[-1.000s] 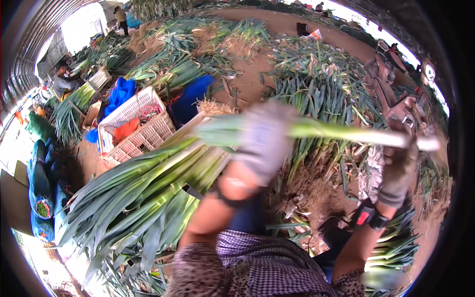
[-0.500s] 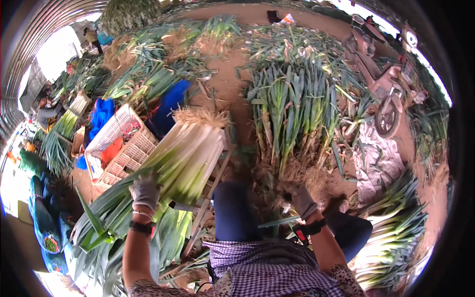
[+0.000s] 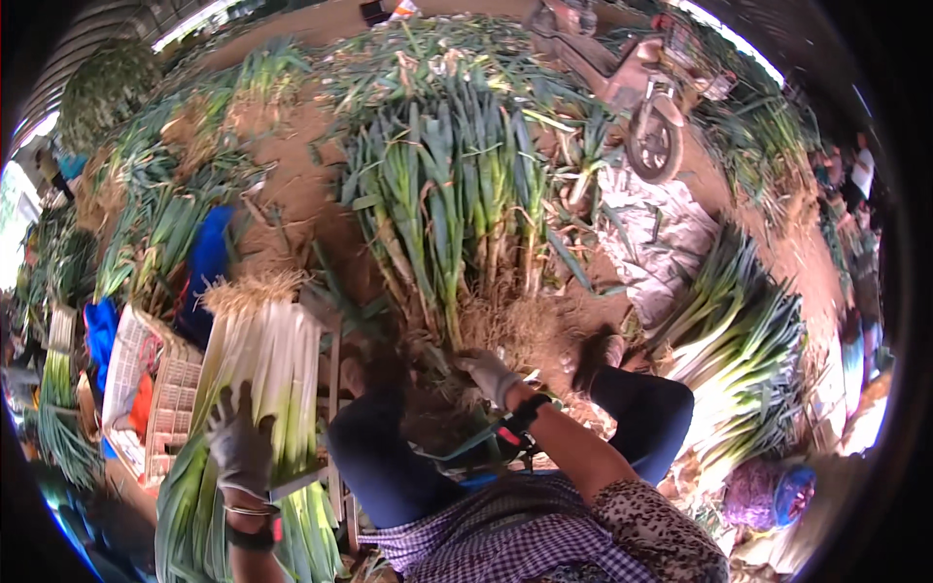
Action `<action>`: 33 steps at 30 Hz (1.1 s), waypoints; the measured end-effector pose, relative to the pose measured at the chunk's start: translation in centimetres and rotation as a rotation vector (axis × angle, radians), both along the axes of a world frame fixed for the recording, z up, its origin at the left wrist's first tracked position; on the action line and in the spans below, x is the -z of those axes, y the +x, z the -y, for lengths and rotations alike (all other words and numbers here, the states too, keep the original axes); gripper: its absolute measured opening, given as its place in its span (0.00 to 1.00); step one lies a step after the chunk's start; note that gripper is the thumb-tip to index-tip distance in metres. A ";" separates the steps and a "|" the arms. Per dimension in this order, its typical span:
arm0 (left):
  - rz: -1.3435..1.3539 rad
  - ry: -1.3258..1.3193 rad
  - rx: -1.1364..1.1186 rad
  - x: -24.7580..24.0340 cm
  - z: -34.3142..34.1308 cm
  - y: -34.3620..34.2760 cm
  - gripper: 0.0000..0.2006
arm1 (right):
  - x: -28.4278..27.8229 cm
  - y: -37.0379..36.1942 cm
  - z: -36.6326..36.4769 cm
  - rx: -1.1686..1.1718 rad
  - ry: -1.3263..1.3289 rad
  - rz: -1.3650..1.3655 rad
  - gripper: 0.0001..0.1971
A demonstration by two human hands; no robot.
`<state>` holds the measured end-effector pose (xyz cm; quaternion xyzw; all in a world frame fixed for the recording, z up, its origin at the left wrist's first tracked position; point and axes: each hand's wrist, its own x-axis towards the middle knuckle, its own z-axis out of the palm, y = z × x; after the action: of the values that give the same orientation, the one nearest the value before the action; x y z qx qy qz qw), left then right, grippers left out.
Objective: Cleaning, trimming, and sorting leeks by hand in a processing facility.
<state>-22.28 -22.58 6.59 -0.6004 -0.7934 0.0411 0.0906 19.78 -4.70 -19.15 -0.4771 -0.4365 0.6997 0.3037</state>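
My left hand [image 3: 239, 442], in a grey work glove, is open with fingers spread over a thick bundle of large green onions [image 3: 260, 355]. The bundle lies on a low wooden frame [image 3: 335, 418], pale stems and trimmed-looking roots pointing away from me, green leaves toward me. My right hand [image 3: 489, 377], gloved too, reaches low in front of me. Its fingertips are at the root end of an onion on the near edge of a standing heap of green onions [image 3: 452, 185]. Whether those fingers have closed on it is unclear.
A white plastic basket [image 3: 175, 413] with something orange inside stands left of the bundle. More green onions [image 3: 743, 360] lie at the right, near a pale sack [image 3: 656, 238]. A scooter's wheel [image 3: 655, 139] stands beyond. A purple net roll [image 3: 753, 491] sits at lower right.
My view has swung right, shifting the scene left. My left hand has come off the bundle's leaves, fingers now spread. My right hand is slightly nearer the onion roots.
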 end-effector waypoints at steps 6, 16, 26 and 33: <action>1.747 0.323 0.179 3.3 -17.0 19.7 0.23 | 5.1 1.8 -10.9 0.236 -0.057 0.338 0.20; 1.990 0.112 -0.245 6.1 -21.3 22.5 0.20 | 12.1 -0.1 -26.1 0.226 -0.009 1.013 0.41; 1.753 0.181 -0.079 3.5 -22.1 23.1 0.13 | 4.4 4.3 -12.1 -0.056 0.589 0.231 0.12; 1.954 0.099 0.057 11.5 -23.1 25.8 0.13 | -3.1 6.9 -3.5 0.388 -0.032 0.029 0.12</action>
<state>3.55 0.48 -4.89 -0.3845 -0.5053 -0.5097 -0.5805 26.66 -1.16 -16.04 -0.5670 -0.3294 0.6279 0.4192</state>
